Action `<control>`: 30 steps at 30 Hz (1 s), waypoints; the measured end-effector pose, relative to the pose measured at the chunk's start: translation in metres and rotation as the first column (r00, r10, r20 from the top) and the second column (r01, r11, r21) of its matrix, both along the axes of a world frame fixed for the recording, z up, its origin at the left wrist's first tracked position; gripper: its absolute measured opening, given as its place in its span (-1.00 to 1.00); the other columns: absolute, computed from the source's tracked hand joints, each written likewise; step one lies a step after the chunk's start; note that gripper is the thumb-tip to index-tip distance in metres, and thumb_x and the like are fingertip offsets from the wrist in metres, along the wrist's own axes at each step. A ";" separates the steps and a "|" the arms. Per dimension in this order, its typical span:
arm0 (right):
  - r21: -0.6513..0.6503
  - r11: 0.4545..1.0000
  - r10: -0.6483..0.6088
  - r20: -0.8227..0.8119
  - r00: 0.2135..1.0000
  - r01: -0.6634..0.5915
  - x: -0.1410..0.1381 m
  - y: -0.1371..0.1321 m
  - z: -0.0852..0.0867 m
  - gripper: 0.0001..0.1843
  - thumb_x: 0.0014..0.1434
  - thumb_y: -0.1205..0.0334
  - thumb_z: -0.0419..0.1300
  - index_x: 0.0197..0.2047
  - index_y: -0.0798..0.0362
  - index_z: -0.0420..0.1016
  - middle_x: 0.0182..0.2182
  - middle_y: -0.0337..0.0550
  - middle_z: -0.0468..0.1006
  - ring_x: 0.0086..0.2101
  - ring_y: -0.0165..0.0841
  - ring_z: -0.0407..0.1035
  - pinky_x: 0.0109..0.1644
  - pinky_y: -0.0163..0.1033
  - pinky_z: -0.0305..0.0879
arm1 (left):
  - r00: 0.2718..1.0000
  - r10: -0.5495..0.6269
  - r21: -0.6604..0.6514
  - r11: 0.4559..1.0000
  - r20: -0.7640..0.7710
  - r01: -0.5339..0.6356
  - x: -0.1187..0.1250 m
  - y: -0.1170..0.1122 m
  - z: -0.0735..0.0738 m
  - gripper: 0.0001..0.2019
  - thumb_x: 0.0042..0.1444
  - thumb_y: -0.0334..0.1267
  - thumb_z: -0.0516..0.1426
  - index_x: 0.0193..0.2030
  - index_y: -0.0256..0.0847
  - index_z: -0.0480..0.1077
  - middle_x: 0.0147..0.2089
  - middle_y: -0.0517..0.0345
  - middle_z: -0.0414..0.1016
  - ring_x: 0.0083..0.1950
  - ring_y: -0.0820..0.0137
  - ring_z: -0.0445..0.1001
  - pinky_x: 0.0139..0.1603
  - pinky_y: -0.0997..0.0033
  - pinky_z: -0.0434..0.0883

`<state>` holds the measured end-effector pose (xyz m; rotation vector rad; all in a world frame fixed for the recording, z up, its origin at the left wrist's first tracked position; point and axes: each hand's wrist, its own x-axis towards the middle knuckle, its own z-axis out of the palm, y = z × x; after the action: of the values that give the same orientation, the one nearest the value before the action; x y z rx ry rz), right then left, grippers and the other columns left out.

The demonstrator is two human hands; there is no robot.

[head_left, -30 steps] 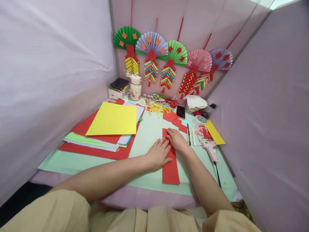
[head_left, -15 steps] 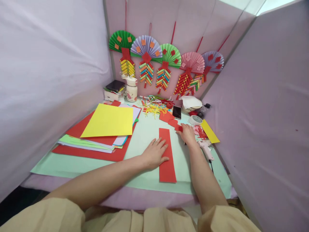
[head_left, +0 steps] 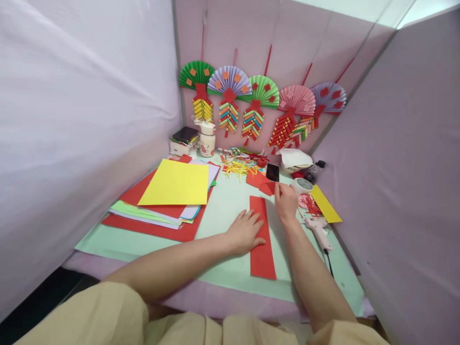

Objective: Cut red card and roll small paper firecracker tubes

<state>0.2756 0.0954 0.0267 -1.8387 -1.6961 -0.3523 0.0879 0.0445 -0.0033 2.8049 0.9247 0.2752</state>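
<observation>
A long red paper strip (head_left: 263,244) lies lengthwise on the pale green mat (head_left: 223,201). My left hand (head_left: 246,232) rests flat on the strip's left edge, fingers spread. My right hand (head_left: 286,201) is lifted just past the strip's far right corner, fingers pinched together on a thin dark pen-like tool that barely shows. Small red paper pieces (head_left: 259,181) and a black phone (head_left: 272,171) lie just beyond that hand.
A stack of coloured sheets topped by a yellow one (head_left: 176,183) lies at left. A glue gun (head_left: 318,229), a tape roll (head_left: 303,184), a yellow strip (head_left: 325,203) and red scraps sit at right. Paper fan decorations (head_left: 230,96) hang on the back wall; fabric walls close in on both sides.
My right hand left the strip, reached right to the thin dark tool beside it, and now hovers raised with fingers pinched. My left hand stayed on the strip.
</observation>
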 end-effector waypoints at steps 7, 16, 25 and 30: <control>0.101 0.889 0.446 0.021 0.895 -0.446 -0.068 0.001 0.008 -0.65 0.37 0.17 -0.09 -0.16 0.05 0.51 -0.21 -0.06 0.58 -0.13 -0.28 0.41 0.01 -0.21 0.26 | 0.965 -0.239 0.176 0.960 0.111 0.217 0.002 -0.017 0.017 -0.63 0.21 0.00 0.10 -0.10 -0.30 0.45 -0.06 -0.07 0.51 0.01 0.21 0.43 0.03 0.22 0.34; -0.202 0.696 0.712 0.069 0.698 -0.689 -0.115 -0.019 -0.010 -0.82 0.27 0.26 0.11 -0.29 0.04 0.53 -0.29 -0.15 0.55 -0.26 -0.35 0.37 -0.25 -0.30 0.24 | 0.844 -0.353 0.514 0.851 0.404 0.109 -0.097 0.008 0.046 -0.80 0.23 -0.36 0.01 -0.36 -0.21 0.42 -0.40 0.10 0.52 -0.33 0.40 0.46 -0.28 0.39 0.37; -0.295 0.601 0.773 -0.021 0.634 -0.743 -0.112 -0.016 -0.017 -0.67 0.37 0.17 -0.02 -0.25 0.05 0.54 -0.27 -0.12 0.51 -0.18 -0.37 0.33 -0.11 -0.29 0.21 | 0.737 0.343 0.132 0.854 0.583 -0.503 -0.167 0.069 0.053 -0.71 0.25 -0.09 0.01 -0.15 -0.21 0.46 -0.12 0.03 0.55 -0.07 0.31 0.50 0.01 0.34 0.38; -0.252 0.548 0.808 -0.084 0.583 -0.797 -0.108 -0.014 -0.022 -0.71 0.35 0.19 0.02 -0.23 0.04 0.56 -0.23 -0.11 0.51 -0.16 -0.36 0.33 -0.04 -0.26 0.22 | 0.852 0.517 0.052 0.852 0.082 -0.521 -0.201 0.086 0.041 -0.21 -0.03 0.15 0.19 0.32 -0.12 0.16 0.42 -0.08 0.02 0.43 -0.03 -0.05 0.34 -0.22 -0.07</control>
<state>0.1681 0.0815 0.0048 -0.9826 -2.4963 0.2532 -0.1130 0.1302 0.0372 2.5267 1.6801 0.4739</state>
